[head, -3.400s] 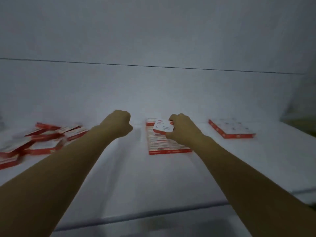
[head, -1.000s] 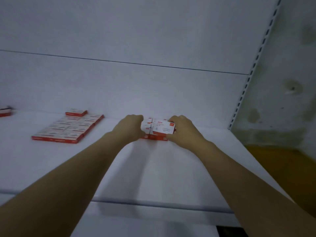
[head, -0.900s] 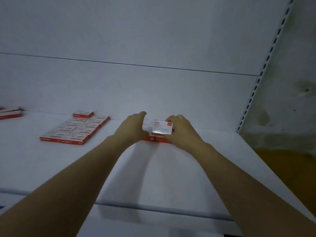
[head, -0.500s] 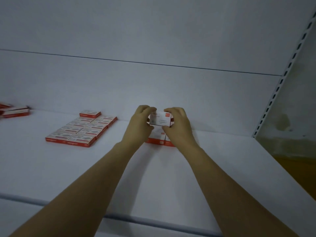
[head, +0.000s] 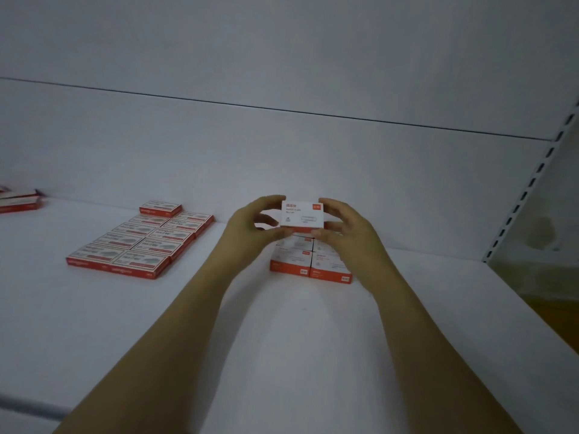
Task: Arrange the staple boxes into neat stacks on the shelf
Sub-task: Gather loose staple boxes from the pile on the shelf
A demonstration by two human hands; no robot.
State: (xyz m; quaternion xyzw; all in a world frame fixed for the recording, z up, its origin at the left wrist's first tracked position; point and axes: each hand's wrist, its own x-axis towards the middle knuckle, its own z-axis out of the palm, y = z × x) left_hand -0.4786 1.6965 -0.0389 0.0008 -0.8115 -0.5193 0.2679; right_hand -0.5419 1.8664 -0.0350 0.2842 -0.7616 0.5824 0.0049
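A small white and red staple box (head: 302, 216) is held in the air between both hands, above a low block of like boxes (head: 310, 261) on the white shelf (head: 282, 339). My left hand (head: 250, 230) grips its left end with curled fingers. My right hand (head: 344, 233) pinches its right end. The rear boxes of the block are partly hidden behind my hands.
A flat grid of red and white boxes (head: 141, 242) lies to the left, with one box (head: 160, 208) on top at its back. More boxes (head: 18, 200) sit at the far left edge. A slotted shelf upright (head: 532, 183) stands at right.
The box has risen a little off the block, and both hands have lifted with it. The camera view has shifted slightly right to left, showing the left grid more fully.
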